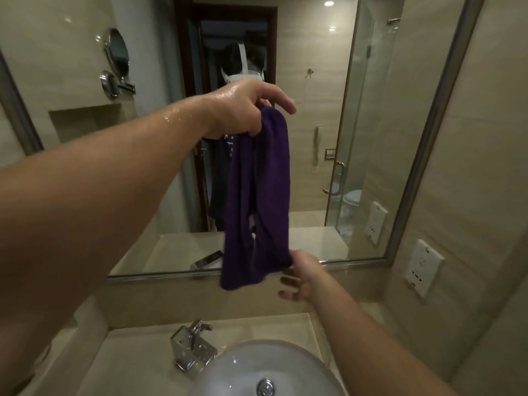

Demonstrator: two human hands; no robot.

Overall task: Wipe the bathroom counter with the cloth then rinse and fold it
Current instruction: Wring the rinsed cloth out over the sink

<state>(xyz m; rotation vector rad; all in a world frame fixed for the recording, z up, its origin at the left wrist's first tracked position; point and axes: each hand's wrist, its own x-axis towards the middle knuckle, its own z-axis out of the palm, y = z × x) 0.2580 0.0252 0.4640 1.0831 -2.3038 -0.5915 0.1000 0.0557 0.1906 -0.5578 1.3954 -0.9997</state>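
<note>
Hanging in front of the mirror [371, 138], the purple cloth [257, 195] droops lengthwise in loose folds, well above the counter [137, 352] and the sink [257, 364]. Its top end is bunched in the left hand [243, 110], which is raised high; the fingers are curled around the fabric, with the forefinger stretched out past the cloth's upper fold. That hand and its forearm glisten with water. The cloth's lower end sits against the right hand [300, 277], which reaches up from the lower right: thumb and forefinger appear to pinch the bottom right corner, while the other fingers spread loose and apart beneath it.

Below the cloth, the white sink lies at the counter's near edge. Its bowl looks dry of standing water, and a chrome drain stopper [266, 387] sits at its bottom. Just left of the bowl, a square chrome faucet [193, 347] stands on the pale stone counter, toward the back edge.

Behind the cloth, the mirror runs along the counter's back edge in a metal frame. Reflected in it are a person wearing a head rig, a dark doorway, a glass shower door and a round shaving mirror [115, 54] on a wall arm. A small flat object [207, 260], partly hidden by the cloth, shows at the mirror's bottom edge. On the right-hand wall, beyond the counter's right edge, a white socket plate [423, 267] is mounted.
</note>
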